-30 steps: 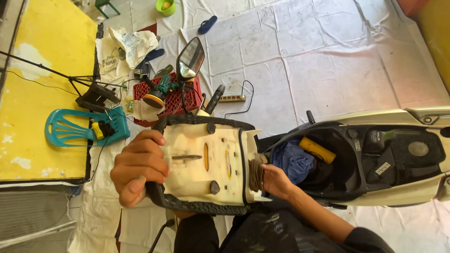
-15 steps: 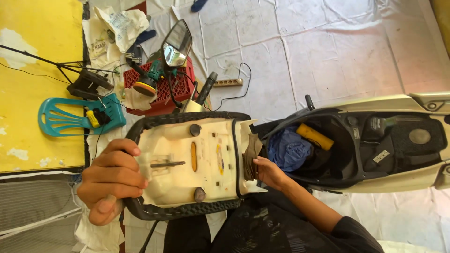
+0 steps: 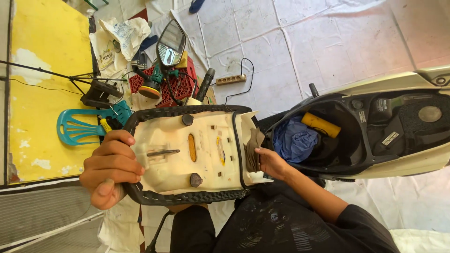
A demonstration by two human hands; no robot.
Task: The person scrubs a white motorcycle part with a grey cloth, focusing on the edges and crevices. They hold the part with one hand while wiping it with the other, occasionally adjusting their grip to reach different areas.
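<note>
Scooter seat point(image 3: 192, 157), underside up, cream base with black trim, held between both hands just beside the open storage tub of the scooter point(image 3: 375, 136). Left hand point(image 3: 111, 166) clenched over the seat's outer end, fingers wrapped onto the cream base, thumb on the black edge. Right hand point(image 3: 272, 161) gripping the hinge end, fingers closed on the brown bracket there. Blue cloth point(image 3: 294, 140) and yellow tube point(image 3: 321, 125) lying in the tub. Red crate point(image 3: 180, 86) and mirror point(image 3: 170, 43) on the floor beyond.

Pale tiled floor point(image 3: 300, 47) in daylight, a chipped yellow wall point(image 3: 47, 70) beside it.
</note>
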